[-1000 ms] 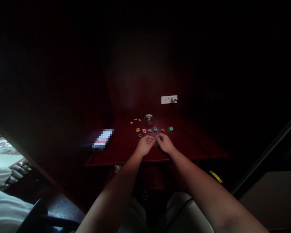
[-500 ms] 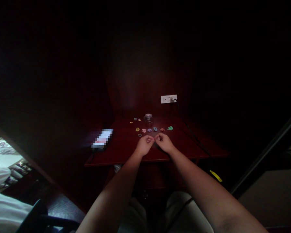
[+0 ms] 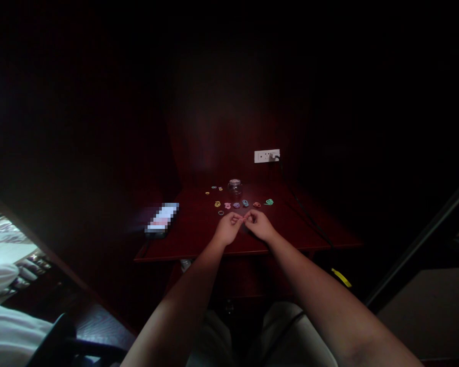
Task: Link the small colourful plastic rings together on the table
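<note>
two bare hands meet above a dark red wooden bench [image 3: 199,239], in front of a clear, rounded, pale-lidded jar [image 3: 235,191]. the left hand [image 3: 228,228] and right hand [image 3: 259,226] are each pinched at thumb and fingertips on a tiny pink-red item [image 3: 243,218], too small to make out, held in front of the jar and slightly to its right.

between hands and jar runs a row of small heaps of thin loops: a yellow heap [image 3: 217,204] and a pink heap [image 3: 227,206] to the jar's left, a purple heap [image 3: 236,206] directly before it, and a blue heap [image 3: 245,204], an orange-red heap [image 3: 256,205] and a green heap [image 3: 269,203] to its right. a single greyish loop [image 3: 221,214] lies in front and left of the jar. well left of the jar rests a black-cased device with a blurred, lit screen [image 3: 162,219]; a white wall socket [image 3: 266,156] sits behind the jar, to its right.
</note>
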Tool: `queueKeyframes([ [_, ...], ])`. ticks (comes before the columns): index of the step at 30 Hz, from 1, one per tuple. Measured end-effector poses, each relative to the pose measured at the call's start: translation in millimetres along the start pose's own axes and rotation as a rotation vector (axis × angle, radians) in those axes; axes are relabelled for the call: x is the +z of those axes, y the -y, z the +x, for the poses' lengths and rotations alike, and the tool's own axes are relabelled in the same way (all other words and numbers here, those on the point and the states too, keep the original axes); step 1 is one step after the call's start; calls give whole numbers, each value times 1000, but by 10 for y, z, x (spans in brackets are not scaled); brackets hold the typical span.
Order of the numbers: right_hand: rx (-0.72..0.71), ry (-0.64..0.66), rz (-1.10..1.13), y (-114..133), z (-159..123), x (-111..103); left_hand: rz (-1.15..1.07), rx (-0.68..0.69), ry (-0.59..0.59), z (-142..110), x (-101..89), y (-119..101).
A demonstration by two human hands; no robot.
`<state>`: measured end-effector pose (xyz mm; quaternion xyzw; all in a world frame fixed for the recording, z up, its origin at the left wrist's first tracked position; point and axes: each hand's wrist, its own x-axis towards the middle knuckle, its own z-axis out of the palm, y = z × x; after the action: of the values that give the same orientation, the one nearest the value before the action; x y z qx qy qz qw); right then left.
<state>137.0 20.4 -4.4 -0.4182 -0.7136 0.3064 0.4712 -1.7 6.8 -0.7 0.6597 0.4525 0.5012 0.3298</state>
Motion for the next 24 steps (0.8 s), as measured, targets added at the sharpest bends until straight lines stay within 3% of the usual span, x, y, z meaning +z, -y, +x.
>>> queueKeyframes([
  [24,-10,-46,-95,-16,27,6,22,49,-5,16,-13,79],
])
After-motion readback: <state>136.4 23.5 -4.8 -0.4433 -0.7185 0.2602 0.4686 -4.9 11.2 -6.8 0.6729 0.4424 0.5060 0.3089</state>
